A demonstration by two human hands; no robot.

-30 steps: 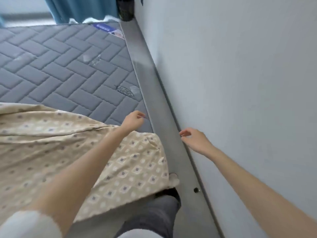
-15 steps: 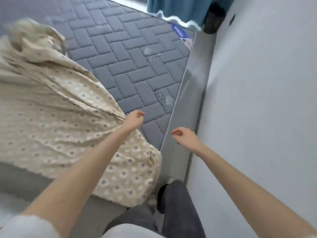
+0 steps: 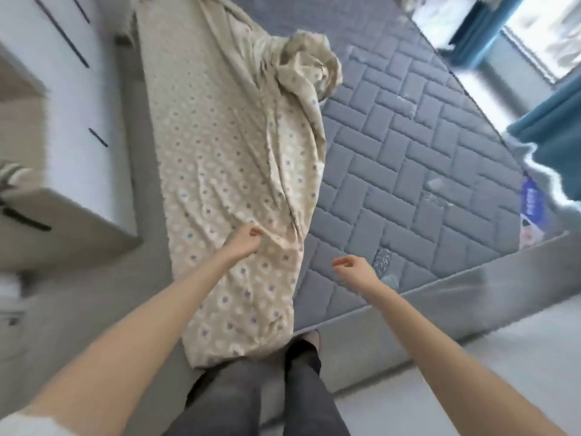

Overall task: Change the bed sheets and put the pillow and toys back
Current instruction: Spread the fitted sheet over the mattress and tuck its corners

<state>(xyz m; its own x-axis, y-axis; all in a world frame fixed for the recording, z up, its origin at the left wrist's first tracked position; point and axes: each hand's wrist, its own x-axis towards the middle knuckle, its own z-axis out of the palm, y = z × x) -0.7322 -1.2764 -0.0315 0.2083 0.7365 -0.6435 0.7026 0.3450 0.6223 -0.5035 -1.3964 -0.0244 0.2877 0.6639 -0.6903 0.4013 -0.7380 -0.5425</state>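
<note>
both arms stretched out forward, forearms bare; left hand loosely curled, fingers bent in; right hand also half-curled, holding nothing

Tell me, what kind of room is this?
Most likely a bedroom: a bare quilted mattress with a patterned bed sheet bunched along one side, blue curtains by a window, and drawer fronts alongside.

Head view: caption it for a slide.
Left hand on the half-stripped sheet, right hand empty over the bare mattress.

free: bare mattress right half | blocked: bunched sheet left half | edge: bed frame
</note>
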